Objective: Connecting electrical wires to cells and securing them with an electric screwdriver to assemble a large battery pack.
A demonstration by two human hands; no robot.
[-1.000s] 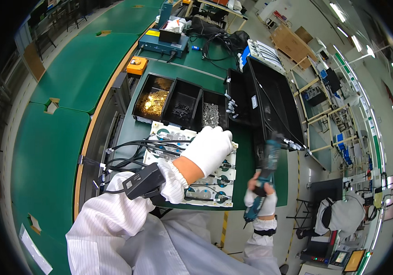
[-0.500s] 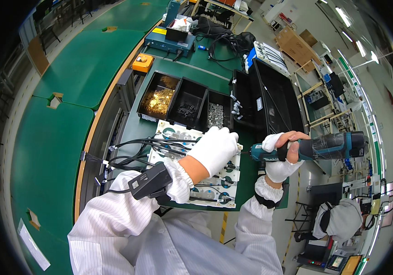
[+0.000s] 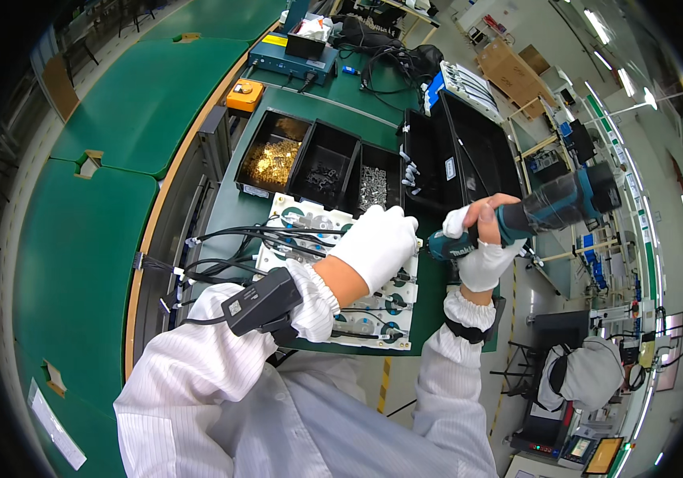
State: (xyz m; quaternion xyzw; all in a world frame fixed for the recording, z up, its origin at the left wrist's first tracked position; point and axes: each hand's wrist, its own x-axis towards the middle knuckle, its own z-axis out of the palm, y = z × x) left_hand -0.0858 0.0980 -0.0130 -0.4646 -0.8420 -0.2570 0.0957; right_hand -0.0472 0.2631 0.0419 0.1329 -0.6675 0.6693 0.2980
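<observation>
My left hand (image 3: 375,248), in a white glove, is over the upper right part of a white panel (image 3: 404,320) set with round green parts and clear fittings. Its fingers are curled together; whatever may be in them is hidden. My right hand (image 3: 481,259), gloved with bare fingertips, grips a teal and black cordless power screwdriver (image 3: 553,205). The tool's front end sits just right of the panel, and its body slants up to the right. Black cables (image 3: 238,233) run off the panel's left side.
Behind the panel stand black bins with gold pieces (image 3: 273,162), dark clips (image 3: 322,177) and silver screws (image 3: 373,188). A large black crate (image 3: 477,151) is to their right. Farther back are an orange box (image 3: 244,95) and a blue device (image 3: 294,60).
The screwdriver has tilted, its rear end rising, as my right hand turned. My left hand remains curled above the panel. The whole view has shifted slightly.
</observation>
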